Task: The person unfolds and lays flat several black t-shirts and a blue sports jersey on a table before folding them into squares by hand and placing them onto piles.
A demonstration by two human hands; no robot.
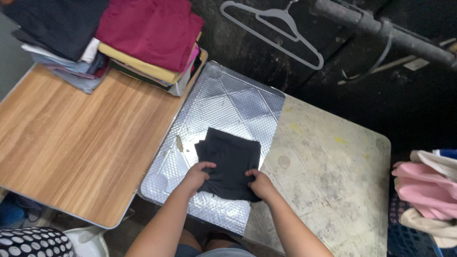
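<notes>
- A folded black garment (230,159) lies on a silver quilted mat (228,102), near the table's close edge.
- The left hand (196,175) grips its near-left edge, fingers curled over the fabric.
- The right hand (261,184) pinches its near-right corner.
- Stacked folded clothes (143,43) sit far left on a wooden table (81,138).

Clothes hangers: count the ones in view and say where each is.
1. A single pale plastic hanger hangs against the dark wall at the top, above the silver padded mat. Others may be out of frame or hidden behind the stacks of folded clothes.
</notes>
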